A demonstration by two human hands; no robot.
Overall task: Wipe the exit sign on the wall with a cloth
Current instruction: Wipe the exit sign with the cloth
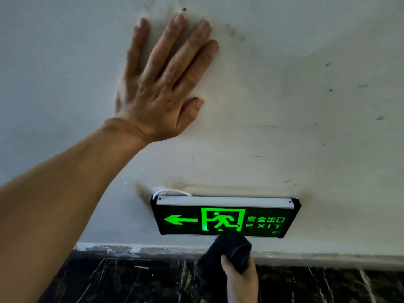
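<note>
A black exit sign (258, 219) with a lit green arrow, running figure and the word EXIT hangs low on the white wall (306, 106). My right hand (240, 278) comes up from below, shut on a dark cloth (231, 248). The cloth's top touches the sign's lower edge under the running figure. My left hand (159, 84) lies flat on the wall well above and left of the sign, fingers spread, holding nothing.
A thin white cable (168, 191) loops out behind the sign's top left corner. Below the wall runs a black marble skirting (131, 278) with white veins. The wall carries dark smudges and specks.
</note>
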